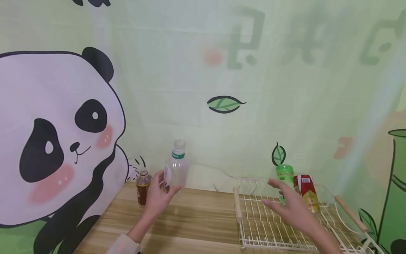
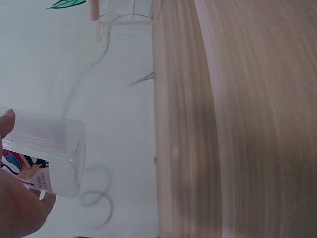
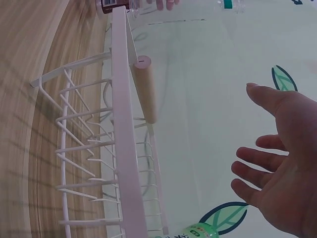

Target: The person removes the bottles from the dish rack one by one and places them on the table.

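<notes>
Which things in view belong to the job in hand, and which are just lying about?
Likely in the job:
clear bottle, held off the table by the left hand
wire rack, under the empty right hand

Apparently just there:
brown bottle, on the table, not held
green container and red-and-gold packet, at the rack, not held
printed backdrop

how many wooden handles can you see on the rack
2: in the head view, the left handle and right handle sit on opposite sides of the white rack. Its near right corner is cut off, so more may hide there.
</notes>
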`<state>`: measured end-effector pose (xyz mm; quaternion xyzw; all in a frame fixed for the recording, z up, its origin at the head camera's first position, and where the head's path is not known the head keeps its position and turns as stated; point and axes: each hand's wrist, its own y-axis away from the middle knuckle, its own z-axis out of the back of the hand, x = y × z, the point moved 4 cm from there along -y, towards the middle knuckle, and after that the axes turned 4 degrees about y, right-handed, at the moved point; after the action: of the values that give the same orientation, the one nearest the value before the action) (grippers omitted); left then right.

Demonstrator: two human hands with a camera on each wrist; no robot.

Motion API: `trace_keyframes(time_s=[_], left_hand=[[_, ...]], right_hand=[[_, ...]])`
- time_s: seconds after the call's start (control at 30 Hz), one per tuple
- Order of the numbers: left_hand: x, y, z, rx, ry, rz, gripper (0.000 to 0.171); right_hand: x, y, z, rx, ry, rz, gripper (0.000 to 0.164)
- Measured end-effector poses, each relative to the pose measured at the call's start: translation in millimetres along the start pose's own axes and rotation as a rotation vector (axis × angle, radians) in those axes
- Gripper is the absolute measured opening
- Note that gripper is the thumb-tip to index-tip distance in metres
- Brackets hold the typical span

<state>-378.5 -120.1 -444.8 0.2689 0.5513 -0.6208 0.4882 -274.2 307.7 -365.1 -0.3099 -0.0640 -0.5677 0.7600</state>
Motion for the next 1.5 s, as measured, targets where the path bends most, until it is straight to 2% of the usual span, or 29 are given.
trace_keyframes(time_s=[0.3, 0.63, 0.87, 1.07, 1.5], left_hand=[[14.2, 0.7, -4.1, -0.042, -0.008, 0.055, 0.088], [32.7, -0.1, -8.7, -0.062, -0.005, 0.076, 0.089], [39.8, -3.6, -11.9, -0.081, -0.013, 0.086, 0.087], [42.3, -5.5, -15.1, -0.088, -0.003, 0.106, 0.084], [45.8, -7.2, -16.3, -0.104, -0.017, 0.117, 0.085]], right_hand=[[0, -12, -11, -0.030, -0.070, 0.011, 0.072], [-5, -21, -21, -0.055, -0.060, 0.007, 0.072], [-9, -28, -22, -0.078, -0.059, -0.011, 0.075], [-18, -32, -14, -0.099, -0.036, -0.065, 0.082], [-58, -30, -6, -0.103, 0.006, -0.253, 0.094]])
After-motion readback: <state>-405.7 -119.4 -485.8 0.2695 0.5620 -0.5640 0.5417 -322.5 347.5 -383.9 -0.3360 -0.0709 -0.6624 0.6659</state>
